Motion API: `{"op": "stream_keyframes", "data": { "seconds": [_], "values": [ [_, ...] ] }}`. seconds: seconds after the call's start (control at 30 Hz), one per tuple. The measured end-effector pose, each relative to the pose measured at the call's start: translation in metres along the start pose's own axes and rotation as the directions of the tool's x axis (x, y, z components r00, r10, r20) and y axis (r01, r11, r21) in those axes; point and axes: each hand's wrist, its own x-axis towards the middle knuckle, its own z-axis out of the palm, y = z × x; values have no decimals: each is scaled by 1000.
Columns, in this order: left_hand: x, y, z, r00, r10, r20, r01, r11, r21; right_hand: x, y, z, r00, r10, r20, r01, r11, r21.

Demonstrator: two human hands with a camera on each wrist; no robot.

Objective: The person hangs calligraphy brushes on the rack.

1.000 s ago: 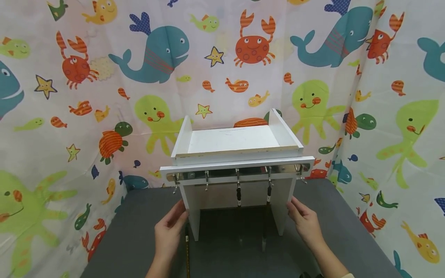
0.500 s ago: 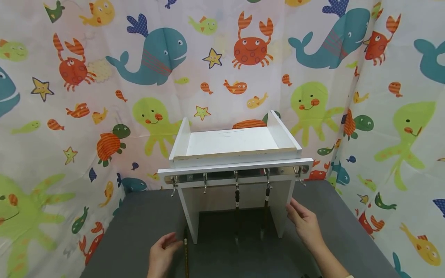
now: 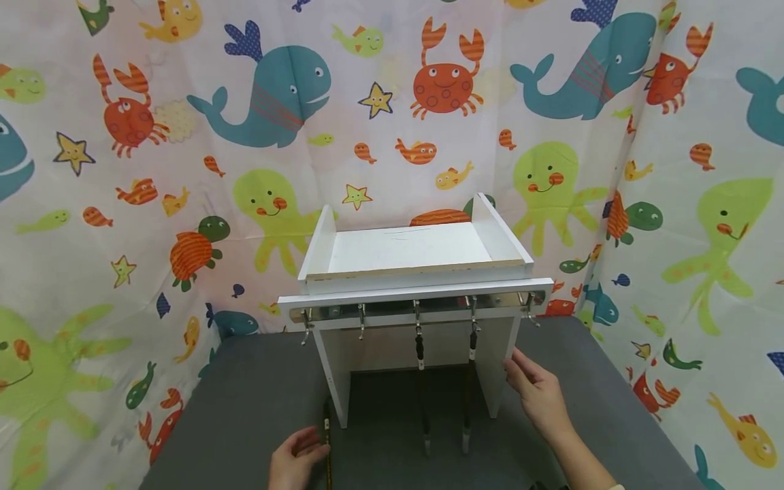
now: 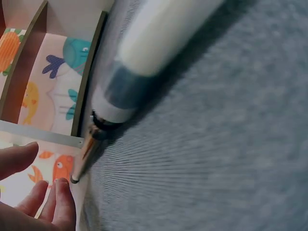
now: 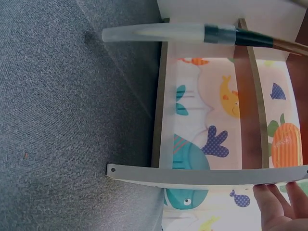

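Observation:
A white shelf unit [image 3: 413, 275] stands on a grey surface with a row of metal hooks along its front. Two brushes, one in the middle [image 3: 420, 367] and one to the right [image 3: 470, 381], hang from hooks by their upper ends. Another brush [image 3: 328, 449] lies beside the left panel; a pale-capped brush [image 4: 159, 43] fills the left wrist view. My left hand [image 3: 298, 459] is just left of the lying brush, thumb and fingers apart [image 4: 48, 192]; contact is unclear. My right hand [image 3: 535, 391] touches the right panel, fingertips against its outer side [image 5: 276, 207].
A curtain [image 3: 392, 163] printed with sea animals surrounds the surface at the back and both sides. A dark object [image 3: 542, 486] shows at the bottom edge near my right forearm. The grey tabletop [image 3: 239, 395] extends on both sides of the shelf.
My left hand has left the shelf's left panel and come down toward me beside the lying brush. My right hand stays at the right panel. The hanging brushes have swung slightly.

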Motion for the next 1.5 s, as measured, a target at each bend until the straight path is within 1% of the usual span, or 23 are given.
{"op": "stream_keyframes", "data": {
  "seconds": [0.03, 0.13, 0.27, 0.37, 0.43, 0.5, 0.57, 0.7, 0.77, 0.83, 0.9, 1.0, 1.2, 1.3, 1.37, 1.5],
  "values": [
    [1, -1, 1, 1000, 4, -1, -4, 1000, -3, 0, 0, 0, 1000, -1, 0, 1, 1000, 7],
    [2, -4, 3, 1000, 12, -11, -12, 1000, 24, 1, 1, -1, 1000, -2, -2, 2, 1000, 19],
    [0, -7, 6, 1000, 12, -13, -11, 995, 95, 1, 1, -2, 1000, 11, 6, -11, 1000, 24],
    [-4, -7, 7, 1000, -4, 17, 3, 995, 97, 1, 1, -2, 1000, 15, 15, -15, 1000, 21],
    [-8, -5, 7, 999, -27, 37, 23, 995, 100, 2, 1, -2, 1000, 12, 17, -12, 1000, 14],
    [-10, -2, 8, 998, -37, 44, 31, 991, 132, 2, 1, -1, 1000, 3, 15, -3, 1000, 13],
    [-10, 0, 9, 998, -43, 37, 36, 984, 172, 2, 2, -1, 1000, -9, 11, 9, 1000, 17],
    [-7, 3, 13, 998, -68, -4, 67, 966, 251, 2, 3, 1, 999, -51, -5, 51, 998, 44],
    [-5, 4, 15, 997, -78, -19, 80, 958, 274, 3, 4, 2, 998, -65, -12, 66, 996, 52],
    [-3, 6, 16, 996, -80, -37, 88, 949, 304, 3, 4, 2, 997, -68, -21, 69, 996, 53],
    [-1, 7, 17, 996, -80, -40, 88, 940, 330, 3, 4, 2, 998, -65, -24, 66, 997, 45],
    [2, 7, 16, 996, -85, -39, 93, 933, 347, 3, 3, 2, 998, -54, -26, 55, 998, 37],
    [8, 7, 8, 994, -104, -19, 104, 939, 329, 3, 1, 1, 999, -48, -24, 49, 998, 36],
    [6, 9, 9, 995, -96, -30, 101, 933, 346, 2, 1, 0, 998, -58, -25, 59, 997, 42],
    [3, 11, 10, 996, -74, -40, 84, 925, 371, 2, 2, 1, 998, -60, -28, 61, 997, 43],
    [-2, 12, 12, 997, -53, -49, 68, 914, 401, 2, 2, 1, 999, -42, -34, 43, 998, 41]
  ]
}}
